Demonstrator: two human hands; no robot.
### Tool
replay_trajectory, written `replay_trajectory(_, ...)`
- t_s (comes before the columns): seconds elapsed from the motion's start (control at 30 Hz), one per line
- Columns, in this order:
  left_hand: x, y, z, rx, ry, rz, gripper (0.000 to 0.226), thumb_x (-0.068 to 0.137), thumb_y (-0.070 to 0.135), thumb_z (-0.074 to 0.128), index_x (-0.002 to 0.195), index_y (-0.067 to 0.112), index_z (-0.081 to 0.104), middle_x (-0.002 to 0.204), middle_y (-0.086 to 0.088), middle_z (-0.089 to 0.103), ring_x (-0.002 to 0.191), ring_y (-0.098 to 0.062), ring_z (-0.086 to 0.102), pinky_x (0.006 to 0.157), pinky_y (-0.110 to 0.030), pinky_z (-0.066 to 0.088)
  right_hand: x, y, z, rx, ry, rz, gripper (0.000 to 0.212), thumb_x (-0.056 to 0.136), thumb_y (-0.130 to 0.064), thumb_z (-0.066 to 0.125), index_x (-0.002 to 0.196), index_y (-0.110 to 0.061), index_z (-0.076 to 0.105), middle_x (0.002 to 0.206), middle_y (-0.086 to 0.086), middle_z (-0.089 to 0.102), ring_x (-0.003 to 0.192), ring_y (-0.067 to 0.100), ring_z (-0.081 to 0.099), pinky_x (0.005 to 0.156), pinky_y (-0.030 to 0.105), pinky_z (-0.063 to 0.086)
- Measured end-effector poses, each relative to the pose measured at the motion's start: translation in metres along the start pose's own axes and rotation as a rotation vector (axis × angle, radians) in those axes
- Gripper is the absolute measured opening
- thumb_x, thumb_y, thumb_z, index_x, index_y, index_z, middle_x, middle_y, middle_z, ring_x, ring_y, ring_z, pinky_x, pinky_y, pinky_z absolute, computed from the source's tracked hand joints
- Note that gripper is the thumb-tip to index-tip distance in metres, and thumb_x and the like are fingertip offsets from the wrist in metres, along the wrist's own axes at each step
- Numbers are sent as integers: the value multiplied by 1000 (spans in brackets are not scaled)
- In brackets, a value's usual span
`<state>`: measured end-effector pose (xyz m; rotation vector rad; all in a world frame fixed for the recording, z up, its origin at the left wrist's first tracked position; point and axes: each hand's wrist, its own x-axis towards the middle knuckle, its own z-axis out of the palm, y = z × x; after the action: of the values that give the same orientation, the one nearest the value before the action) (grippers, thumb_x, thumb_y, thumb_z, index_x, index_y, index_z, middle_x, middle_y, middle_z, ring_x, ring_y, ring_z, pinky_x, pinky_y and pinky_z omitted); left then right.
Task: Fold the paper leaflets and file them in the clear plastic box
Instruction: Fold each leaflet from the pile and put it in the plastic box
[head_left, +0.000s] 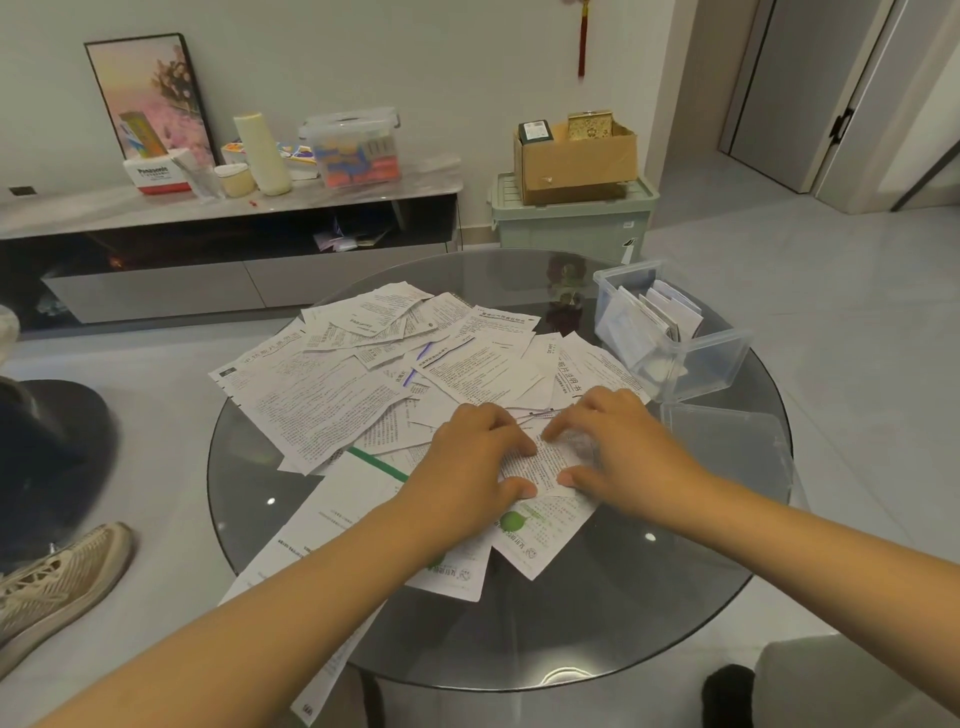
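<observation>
Both hands (475, 457) (621, 447) on one leaflet (550, 462) — clear box (727, 358) beside.

Loose leaflets (332, 384) cover the left and middle of the round table (597, 613), so bare glass shows only along the near and right edges. The clear box (727, 358) stands far right, open on top. Its lid (727, 441) lies flat just near of it, between box and table edge.
</observation>
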<state>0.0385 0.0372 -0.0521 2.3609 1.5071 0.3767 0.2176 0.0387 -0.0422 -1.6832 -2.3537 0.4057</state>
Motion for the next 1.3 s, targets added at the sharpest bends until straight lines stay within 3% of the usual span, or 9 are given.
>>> replay_trajectory(0.27,0,2,-8,167,-55,70,50,84,51,59,127,27,57,131,8,55,120,-12,44,104,-32,35,1,3,-1,-164,-100,-157,46,90,-47,52,134,-33,49,136,-17,45,119,12,29,98,27,24)
replay_trajectory(0.53,-2,6,-9,212,-11,104,55,79,61,40,117,31,65,119,9,63,107,-13,54,90,-31,44,-2,6,-3,-145,-44,-241,32,93,-40,48,123,-35,59,116,-10,54,108,11,40,87,24,35)
replay_trajectory(0.63,-3,2,-8,154,-36,101,55,76,69,48,117,36,63,119,14,57,108,-8,51,92,-27,41,-2,9,-4,-81,-22,-220,26,94,-27,47,114,-30,65,107,-8,58,105,13,48,87,30,42)
replay_trajectory(0.83,-1,-2,-7,58,-50,143,32,90,42,57,119,29,64,115,12,56,108,-7,48,90,-23,40,-4,15,-12,-56,-79,-169,21,91,-25,50,105,-30,65,107,-11,61,102,10,53,88,32,46)
replay_trajectory(0.93,2,-1,-7,68,-20,174,27,92,43,54,109,29,69,104,10,63,100,-10,49,85,-28,41,-7,12,-18,-24,-106,-141,19,84,-40,55,95,-32,67,98,-14,62,93,8,55,81,32,50)
replay_trajectory(1.07,5,6,-4,77,25,164,27,94,40,49,102,24,69,94,7,65,92,-12,50,79,-27,40,-8,8,-14,-57,-100,-97,38,83,-62,49,87,-27,63,88,-10,62,84,10,55,73,33,50)
replay_trajectory(1.13,6,10,-1,35,45,107,22,95,35,48,107,22,62,98,6,61,91,-11,52,78,-25,41,-5,8,-10,-10,-55,-57,36,88,-53,49,84,-21,63,84,-6,64,79,13,57,70,33,50)
replay_trajectory(1.23,8,11,2,-49,73,43,28,95,25,52,122,24,51,110,6,52,91,-9,51,82,-27,45,-1,9,-7,87,-12,7,10,90,-34,56,92,-24,58,87,-6,62,81,13,57,71,27,47)
replay_trajectory(1.3,11,10,2,-100,77,11,31,92,20,56,122,24,49,114,6,47,90,-8,53,83,-29,47,-1,9,-5,157,-12,40,19,88,-26,62,106,-28,55,88,-8,56,82,12,55,73,25,45)
